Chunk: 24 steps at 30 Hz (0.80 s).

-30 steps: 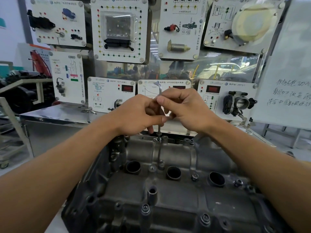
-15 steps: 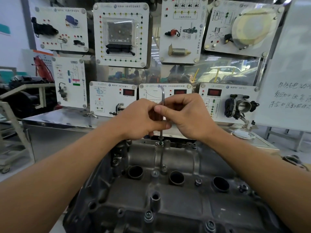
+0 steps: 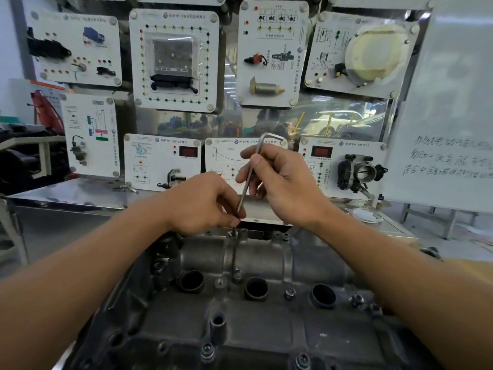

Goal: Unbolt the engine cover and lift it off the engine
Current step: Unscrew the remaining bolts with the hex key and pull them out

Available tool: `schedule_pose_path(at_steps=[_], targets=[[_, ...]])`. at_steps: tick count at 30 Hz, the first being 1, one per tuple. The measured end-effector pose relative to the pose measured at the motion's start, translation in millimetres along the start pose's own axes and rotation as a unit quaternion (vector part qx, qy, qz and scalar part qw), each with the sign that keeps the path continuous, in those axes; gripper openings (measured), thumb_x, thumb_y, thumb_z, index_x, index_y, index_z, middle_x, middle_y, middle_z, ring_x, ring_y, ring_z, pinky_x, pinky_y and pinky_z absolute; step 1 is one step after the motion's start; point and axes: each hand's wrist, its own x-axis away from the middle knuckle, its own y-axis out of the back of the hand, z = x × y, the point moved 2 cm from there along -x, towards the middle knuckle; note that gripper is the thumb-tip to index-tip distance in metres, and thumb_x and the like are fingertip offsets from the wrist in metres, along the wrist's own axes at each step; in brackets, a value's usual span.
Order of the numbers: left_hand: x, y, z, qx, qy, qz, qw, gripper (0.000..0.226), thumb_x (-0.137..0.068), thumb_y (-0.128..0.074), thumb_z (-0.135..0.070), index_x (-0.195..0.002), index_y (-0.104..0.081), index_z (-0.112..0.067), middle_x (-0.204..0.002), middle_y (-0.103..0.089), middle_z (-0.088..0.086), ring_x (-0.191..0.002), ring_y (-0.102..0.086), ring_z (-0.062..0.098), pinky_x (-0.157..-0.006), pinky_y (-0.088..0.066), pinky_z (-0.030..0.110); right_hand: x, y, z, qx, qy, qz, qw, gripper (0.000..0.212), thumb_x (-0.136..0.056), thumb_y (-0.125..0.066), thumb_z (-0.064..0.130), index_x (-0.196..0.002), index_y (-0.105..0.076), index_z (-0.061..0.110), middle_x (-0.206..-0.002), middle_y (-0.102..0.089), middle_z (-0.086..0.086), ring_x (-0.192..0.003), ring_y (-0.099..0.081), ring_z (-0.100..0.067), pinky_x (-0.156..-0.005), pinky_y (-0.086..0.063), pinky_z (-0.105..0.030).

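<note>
Hex key [image 3: 249, 180] pinched high by right hand [image 3: 282, 182], low by left hand [image 3: 205, 206]; long axis near upright, tilted. Bolt [image 3: 234, 233] directly beneath left grip, at far edge of engine cover [image 3: 240, 329]. Tip not seen seated.

The engine cover [image 3: 240, 303] is dark gray metal, dirty, and lies flat on the engine. It has three round black holes in a row. A small bolt [image 3: 234, 233] stands up at its far edge. More bolts sit along the near edge.
</note>
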Motion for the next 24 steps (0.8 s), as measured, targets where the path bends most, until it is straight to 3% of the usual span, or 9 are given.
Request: schedule_pose_path(at_steps=[8, 13, 16, 18, 20, 22, 24], targets=[[0.5, -2.5, 1.4, -0.039, 0.023, 0.007, 0.999, 0.011, -0.085, -0.077, -0.029, -0.096, -0.077, -0.028, -0.088, -0.074, -0.016, -0.079, -0.065, -0.009, -0.071, -0.048, 0.008, 32.8, 45.2, -21.0, 0.062, -0.032, -0.085, 0.994, 0.022, -0.105, -0.043, 0.013, -0.096, -0.062, 0.019, -0.070, -0.069, 0.005, -0.054, -0.053, -0.007, -0.053, -0.044, -0.019], [0.1, 0.9, -10.0, -0.089, 0.048, 0.028, 0.994, 0.049, -0.089, -0.070, -0.042, -0.133, -0.057, -0.024, -0.115, -0.067, -0.014, -0.100, -0.064, 0.002, -0.094, -0.052, 0.027, 42.1, 48.9, -22.6, 0.089, -0.018, -0.025, 0.996, 0.020, -0.104, -0.043, 0.012, -0.097, -0.062, 0.015, -0.077, -0.071, 0.001, -0.058, -0.056, -0.010, -0.056, -0.049, -0.024], [-14.1, 3.0, -32.6, -0.068, 0.043, 0.045, 0.996, 0.064, -0.090, -0.069, -0.039, -0.145, -0.043, -0.021, -0.127, -0.065, -0.009, -0.107, -0.064, 0.004, -0.094, -0.051, 0.025, 42.2, 49.4, -22.7, 0.114, -0.011, 0.014, 0.993, 0.019, -0.104, -0.045, 0.010, -0.096, -0.063, 0.009, -0.075, -0.071, 0.002, -0.059, -0.060, -0.012, -0.056, -0.051, -0.026], [-26.1, 1.0, -52.5, -0.010, 0.004, 0.051, 0.999, 0.062, -0.091, -0.070, -0.031, -0.145, -0.043, -0.019, -0.122, -0.070, -0.007, -0.101, -0.067, 0.003, -0.089, -0.052, 0.019, 41.9, 51.1, -23.5, 0.119, -0.008, 0.022, 0.993, 0.022, -0.103, -0.047, 0.009, -0.090, -0.063, 0.006, -0.069, -0.069, 0.005, -0.056, -0.061, -0.011, -0.054, -0.048, -0.022], [-37.2, -0.4, -68.4, 0.054, -0.040, 0.046, 0.997, 0.058, -0.091, -0.069, -0.020, -0.143, -0.045, -0.018, -0.115, -0.073, -0.003, -0.097, -0.071, 0.012, -0.081, -0.056, 0.018, 41.9, 53.1, -22.1, 0.117, 0.001, 0.030, 0.993, 0.025, -0.104, -0.046, 0.009, -0.087, -0.064, 0.010, -0.072, -0.071, 0.002, -0.056, -0.064, -0.014, -0.054, -0.049, -0.021], [-44.1, 0.5, -77.5, 0.128, -0.062, 0.023, 0.990, 0.051, -0.092, -0.069, -0.018, -0.140, -0.051, -0.019, -0.111, -0.074, -0.001, -0.094, -0.073, 0.027, -0.081, -0.059, 0.026, 42.0, 53.6, -20.3, 0.118, 0.019, 0.040, 0.992, 0.026, -0.105, -0.043, 0.013, -0.090, -0.063, 0.018, -0.079, -0.073, 0.000, -0.058, -0.067, -0.018, -0.056, -0.053, -0.025], [-47.5, -0.4, -83.9, 0.152, -0.090, 0.010, 0.984, 0.030, -0.094, -0.067, -0.022, -0.122, -0.066, -0.014, -0.093, -0.077, 0.006, -0.074, -0.073, 0.038, -0.072, -0.062, 0.034, 41.9, 53.8, -20.5, 0.117, 0.015, 0.041, 0.992, 0.026, -0.106, -0.041, 0.014, -0.092, -0.062, 0.016, -0.080, -0.073, 0.000, -0.059, -0.067, -0.021, -0.058, -0.056, -0.033]])
